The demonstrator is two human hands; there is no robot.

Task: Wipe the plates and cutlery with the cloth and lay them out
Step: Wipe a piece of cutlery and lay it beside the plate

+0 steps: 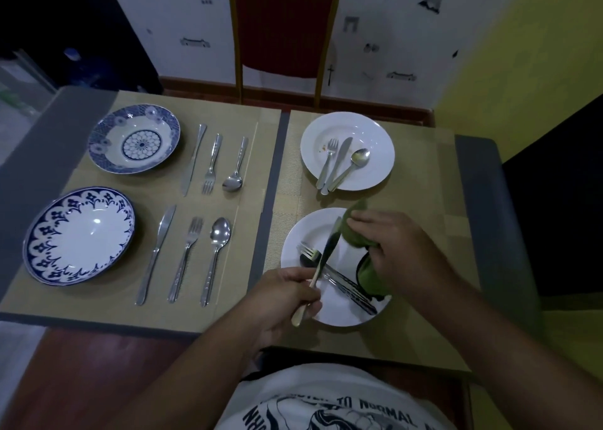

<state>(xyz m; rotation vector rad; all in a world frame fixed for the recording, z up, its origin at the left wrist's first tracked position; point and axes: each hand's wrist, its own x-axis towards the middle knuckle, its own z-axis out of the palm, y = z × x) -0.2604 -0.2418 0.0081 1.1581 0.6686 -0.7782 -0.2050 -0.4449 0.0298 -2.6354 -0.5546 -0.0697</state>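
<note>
My left hand grips the handle of a table knife and holds it slanted over the near white plate. My right hand holds a green cloth bunched against the knife's blade. A fork and a spoon lie in that plate under the knife. Further back, a second white plate with crumbs carries a fork, a knife and a spoon.
On the left mat lie two blue-patterned plates, each with a knife, fork and spoon laid in a row to its right. A red chair stands behind the table. A dark seat is at the right edge.
</note>
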